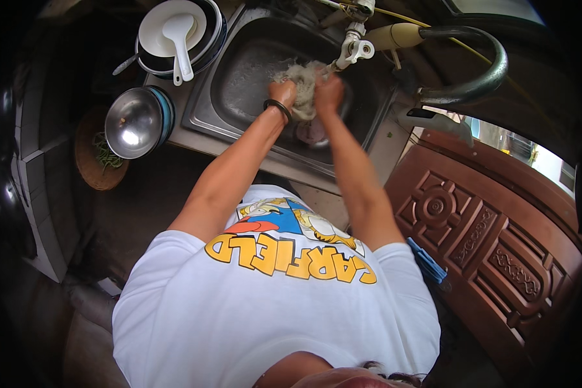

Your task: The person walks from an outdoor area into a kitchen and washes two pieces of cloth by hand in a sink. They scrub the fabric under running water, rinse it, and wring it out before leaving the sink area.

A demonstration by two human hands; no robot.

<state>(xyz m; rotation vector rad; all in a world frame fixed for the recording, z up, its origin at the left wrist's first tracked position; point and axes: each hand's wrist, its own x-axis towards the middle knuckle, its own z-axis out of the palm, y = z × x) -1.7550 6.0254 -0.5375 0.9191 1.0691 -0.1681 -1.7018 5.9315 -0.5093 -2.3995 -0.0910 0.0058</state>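
Both my hands are in a stainless steel sink (245,104), under a tap (354,51). My left hand (282,93), with a dark bangle at its wrist, grips one side of a wet, pale cloth (303,92). On the cloth's other side, my right hand (329,92) holds it close below the tap's outlet; its fingers are partly blurred. Water splashes around the cloth. A pinkish item (312,132) lies in the sink beneath my forearms, partly hidden, and I cannot tell what it is.
Stacked bowls with a white ladle (179,31) stand left of the sink; metal bowls (132,123) sit nearer. A woven basket (94,169) holds green vegetables (107,154). A curved metal pipe (494,68) is at the right, above a carved brown door (475,228) with a blue cloth (427,260) beside it.
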